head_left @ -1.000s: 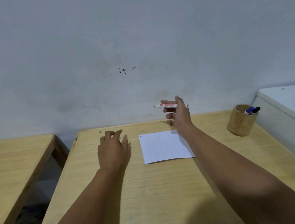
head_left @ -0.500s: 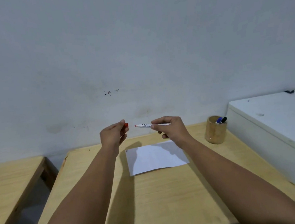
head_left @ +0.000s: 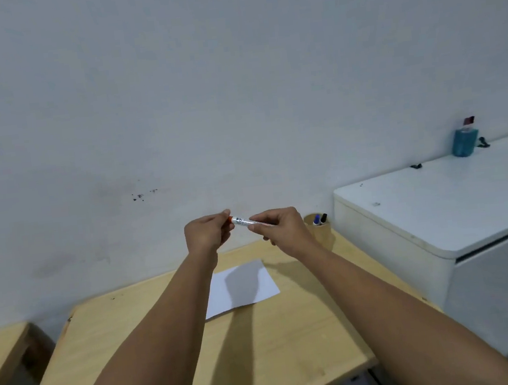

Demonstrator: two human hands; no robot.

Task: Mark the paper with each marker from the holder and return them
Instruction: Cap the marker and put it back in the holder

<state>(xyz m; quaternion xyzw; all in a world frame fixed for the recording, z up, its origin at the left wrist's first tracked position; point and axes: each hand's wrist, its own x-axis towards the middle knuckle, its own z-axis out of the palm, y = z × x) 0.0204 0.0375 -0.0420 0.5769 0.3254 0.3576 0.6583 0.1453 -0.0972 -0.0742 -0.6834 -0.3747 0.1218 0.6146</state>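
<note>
Both hands are raised in front of the wall, above the far edge of the wooden table [head_left: 264, 349]. My right hand [head_left: 279, 229] pinches the white barrel of the red marker [head_left: 245, 221], which lies roughly level. My left hand [head_left: 206, 234] pinches the red cap [head_left: 229, 219], which sits against the marker's left end. The white paper [head_left: 250, 284] lies flat on the table below the hands, partly in their shadow. The round wooden holder [head_left: 321, 235] stands at the table's far right corner with a blue marker [head_left: 316, 219] and a black marker [head_left: 324, 217] in it.
A white cabinet [head_left: 437, 203] stands close against the table's right side, with a blue bottle [head_left: 465, 143] at its back. A second wooden table [head_left: 1, 347] is at the left, with a gap between the two. The wall is right behind.
My left hand rose from the table and took the red cap off the marker. Cap and marker were apart half a second ago and now meet. The view has tilted up and shifted right.
</note>
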